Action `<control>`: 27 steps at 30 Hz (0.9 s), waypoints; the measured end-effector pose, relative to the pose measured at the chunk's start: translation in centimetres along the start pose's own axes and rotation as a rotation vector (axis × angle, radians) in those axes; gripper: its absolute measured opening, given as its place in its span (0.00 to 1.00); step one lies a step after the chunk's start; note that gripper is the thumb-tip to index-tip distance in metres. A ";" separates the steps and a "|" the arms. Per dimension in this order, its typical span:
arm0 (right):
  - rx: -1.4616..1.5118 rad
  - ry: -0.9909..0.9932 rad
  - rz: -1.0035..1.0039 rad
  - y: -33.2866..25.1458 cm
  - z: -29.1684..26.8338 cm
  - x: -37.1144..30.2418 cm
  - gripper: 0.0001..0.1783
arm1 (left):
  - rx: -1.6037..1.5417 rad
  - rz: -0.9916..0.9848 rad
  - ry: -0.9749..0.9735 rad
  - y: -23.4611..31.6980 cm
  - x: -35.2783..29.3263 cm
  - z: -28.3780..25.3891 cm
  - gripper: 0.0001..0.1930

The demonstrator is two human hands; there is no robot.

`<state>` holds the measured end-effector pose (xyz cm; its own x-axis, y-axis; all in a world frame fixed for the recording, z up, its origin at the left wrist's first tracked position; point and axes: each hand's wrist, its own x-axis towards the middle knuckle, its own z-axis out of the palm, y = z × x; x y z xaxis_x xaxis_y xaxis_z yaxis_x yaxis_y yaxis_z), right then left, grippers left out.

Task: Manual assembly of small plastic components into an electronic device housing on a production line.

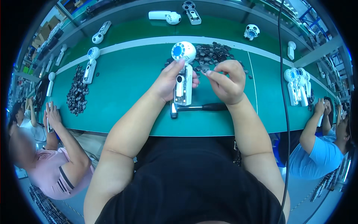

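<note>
My left hand [168, 80] is wrapped round the handle of a white handheld fan [184, 50]. Its round head has a blue centre and points away from me; the handle's open face shows inner parts. To the right of it, my right hand [229, 82] pinches a small dark grey piece [204, 69] between thumb and fingertips, apart from the fan. Behind both hands spreads a pile of similar dark pieces [214, 52]. Under the fan's lower end lies a hammer [212, 107] with a black grip, its metal head to the left.
Another pile of dark pieces [77, 93] lies at the left beside a white fan [89, 71]. Several fans stand grouped [294, 91] at the right. More fans [160, 15] rest on the green belt beyond. A black cable [284, 93] hangs at right. Co-workers sit on both sides.
</note>
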<state>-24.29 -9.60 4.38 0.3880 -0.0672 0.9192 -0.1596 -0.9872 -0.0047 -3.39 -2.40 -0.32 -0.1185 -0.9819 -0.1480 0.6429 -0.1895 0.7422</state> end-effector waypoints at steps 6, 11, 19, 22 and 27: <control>0.039 -0.022 0.007 0.8 0.1 -0.6 0.14 | 0.115 0.013 -0.016 -0.3 0.3 2.2 0.30; 0.142 -0.025 0.191 1.1 -0.1 -0.6 0.13 | 0.355 0.235 0.001 -1.4 0.7 2.6 0.31; 0.598 -0.159 0.796 1.4 -2.9 -0.4 0.07 | 0.194 -0.018 0.026 -2.6 -1.4 5.6 0.31; 0.717 -0.105 0.934 3.1 -2.8 -2.7 0.05 | 0.171 -0.077 -0.001 -2.3 -0.3 6.9 0.31; 1.034 0.022 1.059 4.5 -2.2 -5.1 0.05 | 0.259 0.062 0.025 -2.8 2.9 7.3 0.33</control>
<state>-28.99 -13.36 0.53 0.4910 -0.8124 0.3145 0.3529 -0.1445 -0.9244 -11.06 -4.82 2.00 -0.0642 -0.9918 -0.1107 0.4333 -0.1276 0.8922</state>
